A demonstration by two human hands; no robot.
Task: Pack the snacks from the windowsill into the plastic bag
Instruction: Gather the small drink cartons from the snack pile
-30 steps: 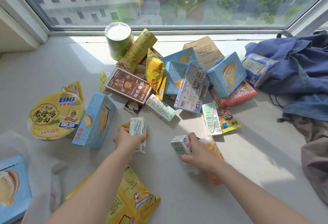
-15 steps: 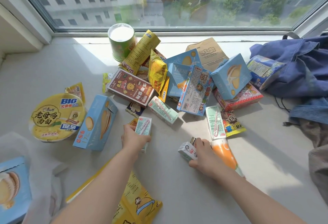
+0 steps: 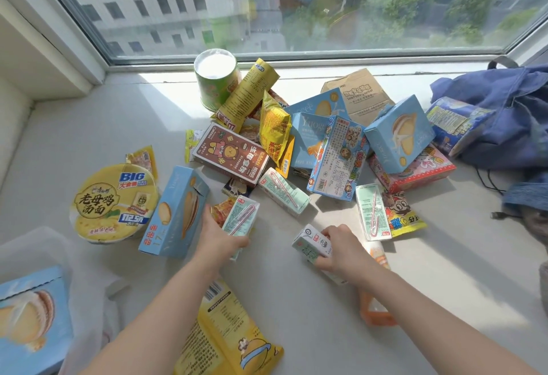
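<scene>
far left: bag [image 3: 44, 244], thin and limp, with a blue box [image 3: 29, 315] inside. holding one carton [image 3: 240, 217] in left hand [image 3: 216, 238], clamped round its flat sides, just before the pile [image 3: 326, 149] on the sill [image 3: 89, 125]. holding a second carton [image 3: 311, 245] in right hand [image 3: 344, 250], well apart from the first. likely light, stiff, easy to crush; pale mint, straw glued on front.

noodle bowl [image 3: 114, 202] left of snack pile [image 3: 308, 143], cloth bag [image 3: 510, 113] right
</scene>
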